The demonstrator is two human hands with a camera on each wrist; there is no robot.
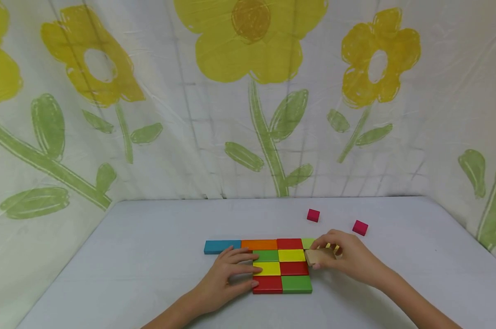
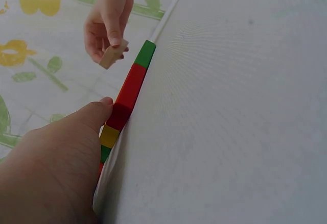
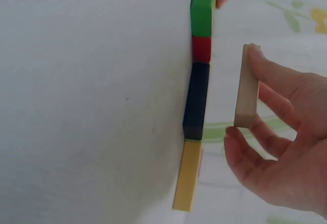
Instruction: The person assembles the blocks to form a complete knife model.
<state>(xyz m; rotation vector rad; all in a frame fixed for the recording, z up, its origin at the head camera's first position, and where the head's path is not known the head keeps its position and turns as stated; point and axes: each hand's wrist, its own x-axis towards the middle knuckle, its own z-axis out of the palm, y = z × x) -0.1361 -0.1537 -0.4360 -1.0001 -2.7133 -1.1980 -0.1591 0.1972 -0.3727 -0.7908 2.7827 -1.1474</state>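
My right hand pinches a plain wooden block between thumb and fingers, raised and tilted at the right side of a flat layout of coloured blocks. My left hand lies with outstretched fingers against the layout's left side; its thumb touches a red block. Beside that block lies a green one, with yellow, red and green blocks behind. The back row runs from blue through orange and red to light green, partly covered by my right hand. The right wrist view shows a dark blue block and a yellow block.
Two small crimson cubes stand apart on the white tabletop, one behind the layout and the other farther right. A white curtain with painted yellow flowers hangs behind the table.
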